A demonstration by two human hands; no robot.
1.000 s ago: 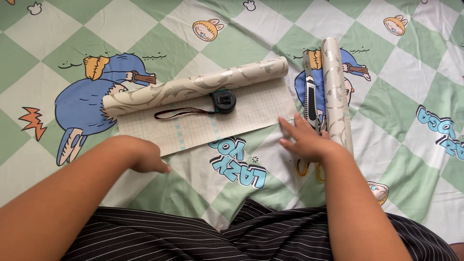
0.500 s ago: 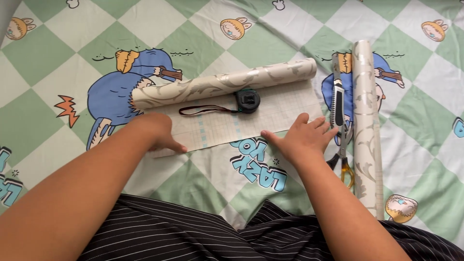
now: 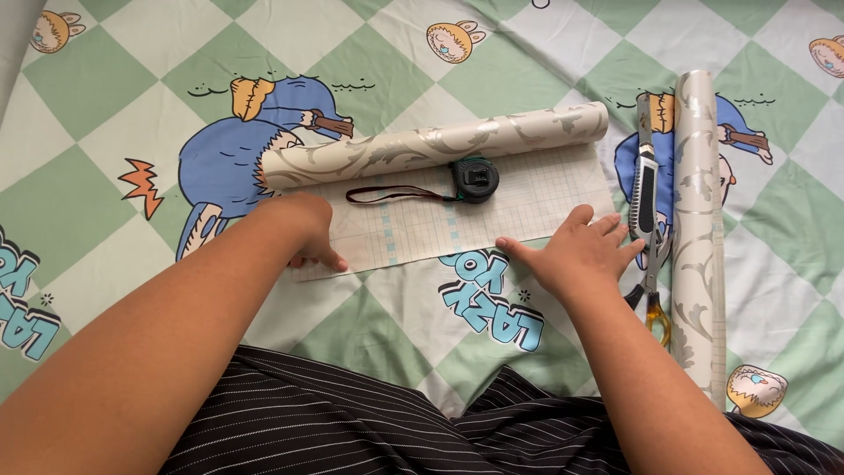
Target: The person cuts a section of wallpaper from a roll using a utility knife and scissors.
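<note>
Head view, everything placed relative to the unrolled sheet:

Sheet: the unrolled sheet (image 3: 457, 220) of patterned paper lies grid side up on the green checked cartoon bedspread (image 3: 123, 114), pretty much in the middle of the view.

Rolled end: the rolled part (image 3: 440, 145) of the same paper sits along the sheet's far edge, floral print showing.

Tape measure: a black tape measure (image 3: 476, 179) rests on the sheet right below the roll, its dark strap (image 3: 396, 193) trailing off across the sheet.

Left hand: the left hand (image 3: 303, 230) presses down on the sheet's near left corner, fingers curled under a bit, not gripping anything.

Right hand: the right hand (image 3: 582, 251) lies flat at the sheet's near right corner, fingers spread open, tips just on the paper edge.

Second roll: a second roll (image 3: 696, 229) of the same paper lies off the sheet's right end, running toward the person.

Utility knife: a utility knife (image 3: 646, 180) sits between the sheet's right end and the second roll.

Scissors: yellow-handled scissors (image 3: 652, 299) lie just off the right hand, partly hidden by it.

Clothing: black pinstriped fabric (image 3: 352, 422) fills the near side, below the sheet.
</note>
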